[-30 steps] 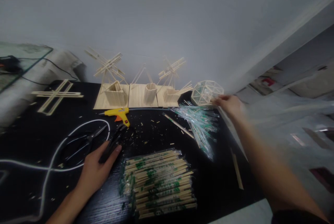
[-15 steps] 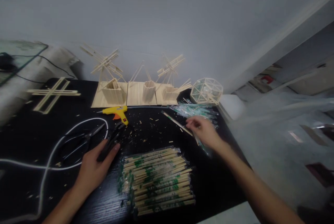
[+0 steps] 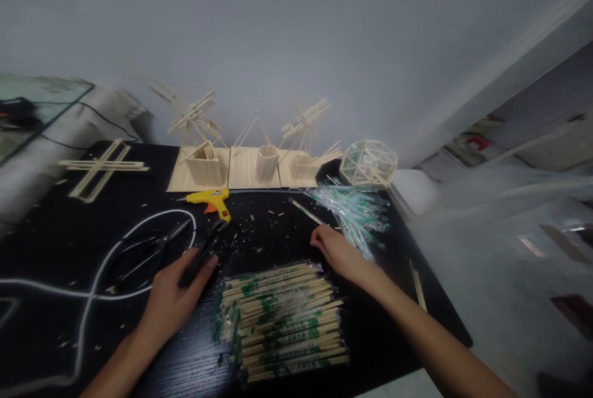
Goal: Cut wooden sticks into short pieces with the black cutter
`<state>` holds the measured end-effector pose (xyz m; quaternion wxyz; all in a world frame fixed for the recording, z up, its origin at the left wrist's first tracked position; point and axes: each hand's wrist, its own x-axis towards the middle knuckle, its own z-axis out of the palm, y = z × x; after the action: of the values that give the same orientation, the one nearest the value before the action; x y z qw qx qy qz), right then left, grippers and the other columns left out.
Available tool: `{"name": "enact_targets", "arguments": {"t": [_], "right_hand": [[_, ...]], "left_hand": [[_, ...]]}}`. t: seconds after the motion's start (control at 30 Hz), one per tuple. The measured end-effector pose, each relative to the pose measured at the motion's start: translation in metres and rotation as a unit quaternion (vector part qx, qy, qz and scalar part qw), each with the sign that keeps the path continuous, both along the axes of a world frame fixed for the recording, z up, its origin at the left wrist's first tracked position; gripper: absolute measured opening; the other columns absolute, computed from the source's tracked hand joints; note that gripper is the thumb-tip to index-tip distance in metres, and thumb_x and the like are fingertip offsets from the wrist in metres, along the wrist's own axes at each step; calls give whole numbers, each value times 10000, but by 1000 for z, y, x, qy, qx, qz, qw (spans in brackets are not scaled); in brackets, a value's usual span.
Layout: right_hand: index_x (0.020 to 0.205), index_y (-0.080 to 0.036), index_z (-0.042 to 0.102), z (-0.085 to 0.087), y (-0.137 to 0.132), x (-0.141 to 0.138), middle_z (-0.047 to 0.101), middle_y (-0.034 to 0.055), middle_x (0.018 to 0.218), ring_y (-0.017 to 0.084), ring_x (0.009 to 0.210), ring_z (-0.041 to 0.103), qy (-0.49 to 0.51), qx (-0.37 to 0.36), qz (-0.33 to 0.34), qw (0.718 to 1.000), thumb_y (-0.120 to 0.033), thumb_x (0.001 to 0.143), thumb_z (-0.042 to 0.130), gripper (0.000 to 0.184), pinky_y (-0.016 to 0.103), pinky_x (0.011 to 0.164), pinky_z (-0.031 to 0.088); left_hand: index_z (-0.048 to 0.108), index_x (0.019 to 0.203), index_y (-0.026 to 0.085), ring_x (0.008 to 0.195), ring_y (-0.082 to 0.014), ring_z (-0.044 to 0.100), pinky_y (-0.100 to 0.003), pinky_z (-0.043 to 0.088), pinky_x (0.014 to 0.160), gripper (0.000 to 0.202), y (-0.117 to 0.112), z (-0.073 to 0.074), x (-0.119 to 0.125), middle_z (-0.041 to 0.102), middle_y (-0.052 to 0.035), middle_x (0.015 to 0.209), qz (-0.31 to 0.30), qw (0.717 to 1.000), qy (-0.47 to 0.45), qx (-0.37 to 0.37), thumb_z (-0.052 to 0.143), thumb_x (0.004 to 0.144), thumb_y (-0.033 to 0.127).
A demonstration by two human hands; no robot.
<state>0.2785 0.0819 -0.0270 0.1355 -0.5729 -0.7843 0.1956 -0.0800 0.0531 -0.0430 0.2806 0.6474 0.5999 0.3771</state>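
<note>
My left hand [image 3: 178, 293] is wrapped around black-handled pliers [image 3: 207, 249], at the left of the wrapped chopsticks. My right hand [image 3: 340, 253] is closed, with its fingers curled down over the table. A thin chopstick in a wrapper [image 3: 306, 209] runs up to its knuckles, and its lower end is hidden there. What those fingertips grip, if anything, is out of sight. Just below, between both hands, lies a stack of chopsticks in clear, green-printed wrappers [image 3: 287, 324]. Torn empty wrappers [image 3: 364, 215] are heaped beyond my right hand.
A yellow glue gun [image 3: 210, 200] lies ahead, with scissors [image 3: 162, 243] and a white cable [image 3: 99, 271] leftward. Stick-built models on wooden bases [image 3: 241, 172], a crossed frame [image 3: 104, 166] and a stick polyhedron [image 3: 369, 163] stand behind. Loose chopsticks [image 3: 417, 285] lie near the right edge.
My right hand has moved left and slightly down, off the wrappers and over the lower part of the thin chopstick. The loose chopsticks at the right edge now show. My left hand keeps the pliers.
</note>
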Motion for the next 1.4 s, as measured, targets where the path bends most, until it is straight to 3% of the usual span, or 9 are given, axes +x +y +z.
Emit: {"name": "enact_targets", "arguments": {"t": [0.1, 0.2, 0.33, 0.47, 0.6, 0.8, 1.0, 1.13, 1.4], "right_hand": [[876, -201, 596, 23, 25, 43, 699, 74, 865, 225, 799, 658, 0, 84, -117, 990, -219, 956, 502, 125, 342, 778, 508], [901, -175, 601, 52, 60, 94, 709, 145, 916, 290, 862, 661, -5, 178, -251, 952, -265, 913, 492, 142, 435, 849, 495], [1020, -153, 632, 70, 93, 134, 735, 154, 1014, 280, 864, 690, 9, 223, -325, 919, -272, 837, 548, 234, 414, 814, 530], [1081, -150, 646, 62, 88, 139, 746, 136, 1044, 242, 816, 708, 19, 228, -359, 905, -262, 844, 512, 295, 364, 761, 548], [885, -162, 668, 52, 66, 145, 736, 142, 867, 289, 814, 678, -20, 221, -412, 884, -350, 821, 606, 208, 427, 824, 513], [619, -207, 616, 53, 70, 155, 690, 88, 654, 272, 691, 645, -54, 131, -416, 898, -316, 707, 731, 181, 407, 762, 496], [697, -195, 657, 53, 84, 154, 729, 99, 711, 268, 737, 671, -33, 142, -407, 902, -318, 739, 681, 132, 395, 789, 502], [739, -186, 671, 50, 77, 155, 728, 88, 693, 258, 706, 671, -11, 153, -412, 898, -358, 730, 681, 172, 381, 753, 513], [874, -162, 659, 52, 70, 150, 739, 94, 777, 246, 707, 673, 31, 201, -412, 888, -358, 747, 635, 235, 368, 733, 532]], "left_hand": [[657, 760, 197, 483, -140, 545, -227, 440, 470, 395, 0, -1, 0, 602, 36, 557, 2, 1000, 6, -3, 604, 857, 577], [668, 774, 199, 485, -140, 559, -222, 451, 478, 390, 0, -1, 0, 606, 40, 559, -7, 1000, 8, 5, 611, 852, 578], [676, 774, 203, 526, -149, 609, -219, 485, 517, 389, -1, 3, 0, 659, 28, 613, -16, 1000, 4, 8, 606, 861, 576], [655, 747, 203, 536, -154, 614, -226, 497, 527, 390, -1, 2, 0, 664, 23, 619, -4, 1000, -4, 2, 617, 859, 575], [655, 744, 202, 526, -148, 605, -224, 497, 534, 395, 0, -2, -1, 645, 30, 596, 1, 1000, 0, 10, 622, 856, 580], [713, 890, 201, 581, -147, 650, -209, 500, 553, 382, -2, -8, -2, 736, 16, 732, -26, 999, 18, 10, 618, 876, 570], [692, 821, 201, 539, -144, 618, -217, 491, 542, 374, -2, -7, -2, 691, 27, 649, -29, 999, 28, 18, 611, 889, 560], [715, 884, 203, 622, -169, 675, -227, 523, 586, 383, -1, -9, -3, 754, -1, 762, -27, 999, 26, 13, 599, 891, 568], [713, 899, 209, 592, -157, 662, -220, 517, 571, 359, -2, -12, -3, 750, 13, 751, -35, 998, 41, 20, 614, 885, 554]]}}
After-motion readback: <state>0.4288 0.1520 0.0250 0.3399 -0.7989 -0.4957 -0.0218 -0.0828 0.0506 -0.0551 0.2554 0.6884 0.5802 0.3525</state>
